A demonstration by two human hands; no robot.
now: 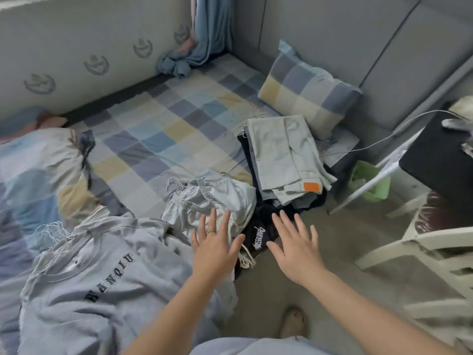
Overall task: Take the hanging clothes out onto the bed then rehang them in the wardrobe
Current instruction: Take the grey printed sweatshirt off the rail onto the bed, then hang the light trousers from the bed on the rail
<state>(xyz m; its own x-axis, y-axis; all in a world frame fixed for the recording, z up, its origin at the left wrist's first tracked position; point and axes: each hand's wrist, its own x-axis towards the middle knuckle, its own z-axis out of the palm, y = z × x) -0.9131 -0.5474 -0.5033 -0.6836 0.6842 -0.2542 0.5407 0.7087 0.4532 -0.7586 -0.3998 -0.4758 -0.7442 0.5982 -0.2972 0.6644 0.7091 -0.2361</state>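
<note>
Head view shows me both hands out over the near edge of the bed (158, 129), where the clothes lie. My left hand (215, 248) is released, fingers straight and spread, with a ring (211, 231) on one finger. It hovers over crumpled pale grey shorts (204, 201) with a drawstring, and I cannot tell whether it touches them. My right hand (294, 249) is released too, fingers splayed and holding nothing, over a black garment (258, 237) with white script that hangs off the bed edge just beside the shorts. Left of my left forearm a grey sweatshirt (102, 278) with dark lettering lies spread across the near corner. Beyond the black garment sits a folded pile (284, 155) of clothes, a pale grey piece with an orange tag on top and dark ones beneath. A checked pillow (307, 90) leans against the padded headboard (332, 47) behind the pile, and a checked quilt (38, 175) lies bunched at the left. A blue curtain (204, 34) hangs at the far corner, its end on the bed. On the floor to the right stand a pale chair (422, 252) and a green bin (368, 180), and one foot (293, 321) shows below.
</note>
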